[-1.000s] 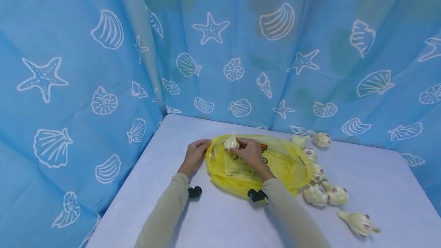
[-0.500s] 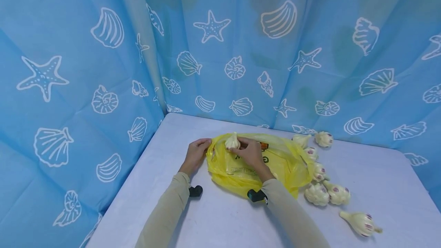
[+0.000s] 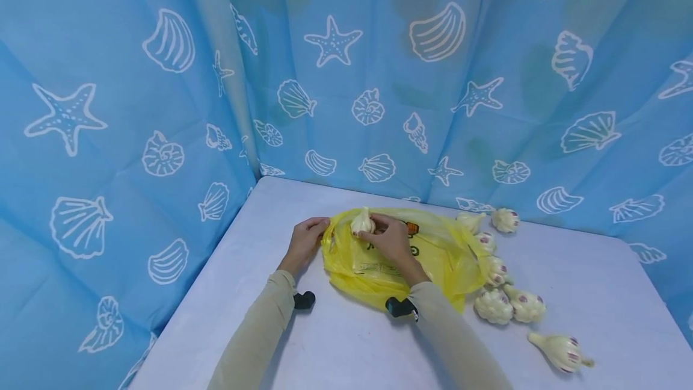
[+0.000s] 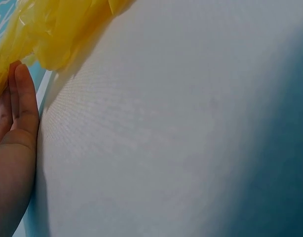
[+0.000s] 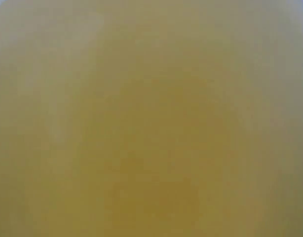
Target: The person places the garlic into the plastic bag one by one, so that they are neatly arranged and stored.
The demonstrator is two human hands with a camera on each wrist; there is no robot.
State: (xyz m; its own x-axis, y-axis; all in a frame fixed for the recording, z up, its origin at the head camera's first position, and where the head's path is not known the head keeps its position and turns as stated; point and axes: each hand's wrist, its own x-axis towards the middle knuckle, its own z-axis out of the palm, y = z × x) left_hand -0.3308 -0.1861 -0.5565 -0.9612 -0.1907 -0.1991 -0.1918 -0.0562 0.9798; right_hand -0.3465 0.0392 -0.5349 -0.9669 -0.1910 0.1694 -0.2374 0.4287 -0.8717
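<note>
In the head view my right hand grips a garlic bulb, its stem pointing up, over the left end of a crumpled yellow plastic bag. My left hand pinches the bag's left edge between thumb and fingers. The left wrist view has that hand at the far left, fingertips at the yellow bag. Blurred yellow plastic fills the right wrist view, hiding the right hand there.
Several garlic bulbs lie along the bag's right side, with one bulb apart at the front right. A white-covered table carries everything. Blue shell-print curtains stand behind and to the left.
</note>
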